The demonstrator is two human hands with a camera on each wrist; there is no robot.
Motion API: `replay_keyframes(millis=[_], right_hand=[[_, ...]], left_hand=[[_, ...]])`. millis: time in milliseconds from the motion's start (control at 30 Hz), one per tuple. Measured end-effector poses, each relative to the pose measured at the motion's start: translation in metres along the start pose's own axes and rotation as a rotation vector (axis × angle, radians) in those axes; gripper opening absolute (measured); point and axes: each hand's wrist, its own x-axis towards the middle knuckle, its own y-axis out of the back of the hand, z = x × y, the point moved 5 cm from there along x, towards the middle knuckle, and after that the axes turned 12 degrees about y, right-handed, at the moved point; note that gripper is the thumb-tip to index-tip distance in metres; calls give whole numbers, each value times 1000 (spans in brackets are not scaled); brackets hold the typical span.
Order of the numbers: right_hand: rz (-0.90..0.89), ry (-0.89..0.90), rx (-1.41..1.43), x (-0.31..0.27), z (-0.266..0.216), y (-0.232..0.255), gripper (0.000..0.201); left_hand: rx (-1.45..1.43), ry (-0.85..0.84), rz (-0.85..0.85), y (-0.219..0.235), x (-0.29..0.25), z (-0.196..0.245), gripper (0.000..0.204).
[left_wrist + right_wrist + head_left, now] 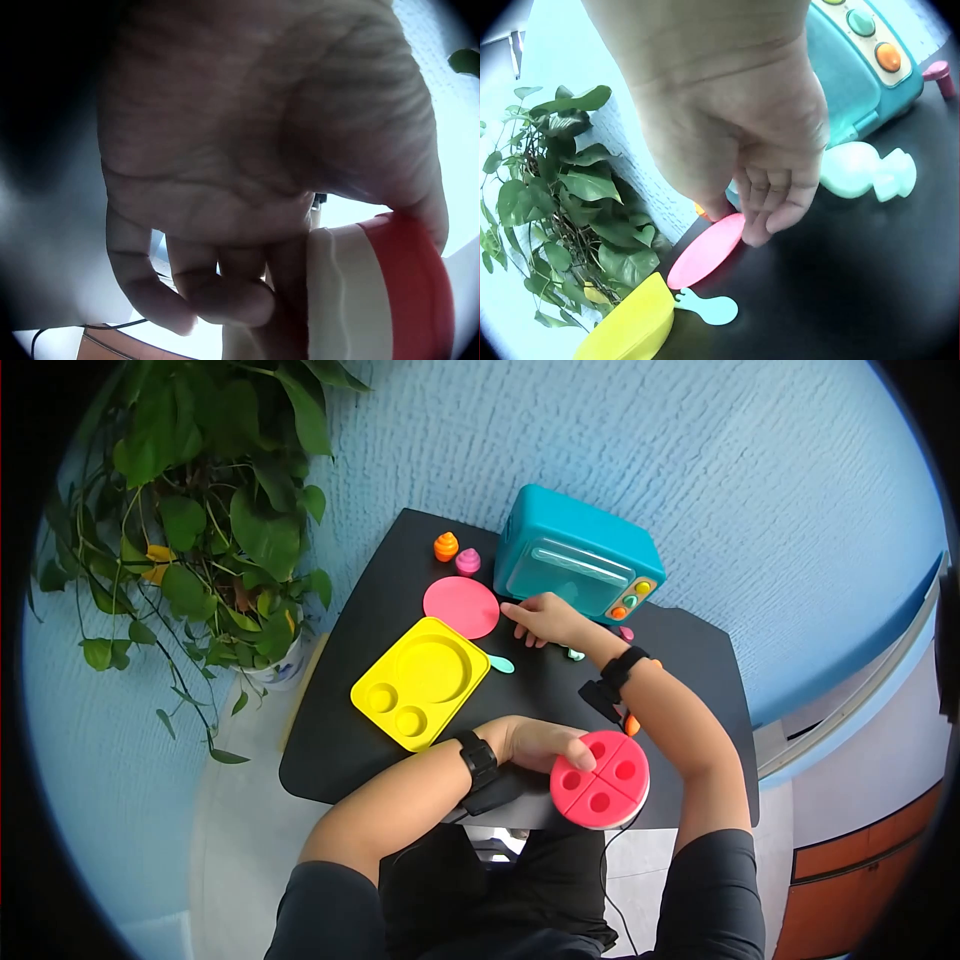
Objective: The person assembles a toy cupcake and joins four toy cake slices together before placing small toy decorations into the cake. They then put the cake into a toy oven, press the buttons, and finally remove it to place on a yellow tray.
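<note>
A round red-and-white toy cake (598,802), its red top split into quarters with round hollows, is held by my left hand (547,744) over the table's front edge. The thumb lies on the red top; in the left wrist view the cake's pale side (349,292) shows against the hand. Across the table, my right hand (548,622) reaches to a flat pink plate (460,606). Its thumb and curled fingers meet at the plate's rim in the right wrist view. Beside the plate lie a yellow compartment tray (382,668) and a light-blue spoon (502,664).
A teal toy oven (590,535) with coloured buttons stands at the back. Orange (446,547) and pink toy cupcakes (468,562) stand behind the plate. A mint-green toy (866,172) lies in front of the oven. A leafy plant (200,540) hangs at the left.
</note>
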Motion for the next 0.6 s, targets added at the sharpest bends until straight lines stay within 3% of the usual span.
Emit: replay_keyframes(millis=[233, 433, 533, 600], right_hand=[[84, 9, 8, 22, -2, -21, 42], [112, -177, 300, 20, 8, -26, 26], [101, -181, 438, 12, 10, -26, 24], [114, -181, 483, 7, 12, -26, 23]], left_hand=[[138, 101, -41, -5, -1, 0, 56], [238, 193, -33, -2, 2, -4, 39], [305, 234, -38, -3, 1, -5, 43], [267, 227, 1, -1, 2, -5, 35]])
